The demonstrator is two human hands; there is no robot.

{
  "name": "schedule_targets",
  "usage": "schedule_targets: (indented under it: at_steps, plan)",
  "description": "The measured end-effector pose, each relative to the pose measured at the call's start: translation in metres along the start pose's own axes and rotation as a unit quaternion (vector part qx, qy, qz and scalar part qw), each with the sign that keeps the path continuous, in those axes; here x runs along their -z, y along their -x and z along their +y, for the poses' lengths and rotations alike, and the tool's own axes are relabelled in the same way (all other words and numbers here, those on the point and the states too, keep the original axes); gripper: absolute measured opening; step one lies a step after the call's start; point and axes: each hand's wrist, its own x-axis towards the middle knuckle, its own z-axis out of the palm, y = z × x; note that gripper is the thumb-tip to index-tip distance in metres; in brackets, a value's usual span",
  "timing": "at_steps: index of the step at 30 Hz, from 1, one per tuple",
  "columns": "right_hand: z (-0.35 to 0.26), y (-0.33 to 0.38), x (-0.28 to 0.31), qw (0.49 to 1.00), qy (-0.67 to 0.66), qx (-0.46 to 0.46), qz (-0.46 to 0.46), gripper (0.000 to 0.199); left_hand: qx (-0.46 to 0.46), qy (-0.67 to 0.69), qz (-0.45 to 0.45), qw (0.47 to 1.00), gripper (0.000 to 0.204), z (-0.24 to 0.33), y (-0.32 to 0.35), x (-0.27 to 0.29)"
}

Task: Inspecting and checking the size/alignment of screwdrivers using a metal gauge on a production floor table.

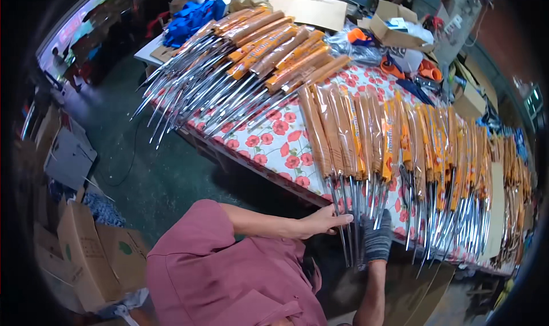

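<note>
The person's left arm, in a short mauve sleeve, reached forward and bent at the elbow, its bare left hand (326,220) lying palm-down with the fingers stretched out narrow and close together, their tips touching the steel prongs of the nearest long metal skewers with orange wrapped handles (343,154). The right hand (377,237), in a grey knitted glove, came up from the lower edge on a straight forearm and sat just to the right of the left fingertips, pressed against the same hanging prongs; whether its fingers were curled round them could not be told. Those prongs overhung the near edge of the table under a white cloth printed with red flowers (280,143), and the handles ran away from the fingers across the cloth. To the right of the gloved fingers the row of skewers carried on along the table edge. Farther off, beyond and left of the fingers, a second fanned batch of the same orange-handled skewers (251,57) lay slantwise, prongs jutting over the far-left edge. Behind it sat a blue bag (191,17) and open cardboard boxes (394,26).
</note>
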Motion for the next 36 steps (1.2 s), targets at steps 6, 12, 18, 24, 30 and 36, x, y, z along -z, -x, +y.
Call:
schedule_targets:
  at_steps: [6,12,18,24,30,36]
  plan:
    - [-0.038,0.003,-0.020,0.959,-0.260,-0.057,-0.101,0.059,-0.121,0.114,0.019,0.986,0.031,0.001,0.004,0.001]
    - [-0.056,0.004,-0.037,0.866,-0.425,-0.156,-0.213,0.052,-0.224,0.068,0.061,0.970,0.028,-0.009,-0.010,0.018]
    - [-0.089,0.022,-0.024,0.818,-0.528,-0.098,-0.206,0.053,-0.126,0.120,-0.001,0.985,0.027,0.018,-0.011,0.037]
    - [-0.130,0.036,0.029,0.754,-0.578,-0.150,-0.274,0.058,-0.079,0.326,-0.108,0.936,0.028,0.025,-0.010,0.029]
    - [-0.139,0.051,0.025,0.822,-0.477,-0.106,-0.295,0.063,-0.148,0.231,-0.131,0.953,0.027,0.019,-0.007,0.029]
    - [-0.128,0.051,0.002,0.885,-0.399,-0.023,-0.241,0.065,-0.193,0.208,-0.124,0.951,0.036,0.015,-0.002,0.031]
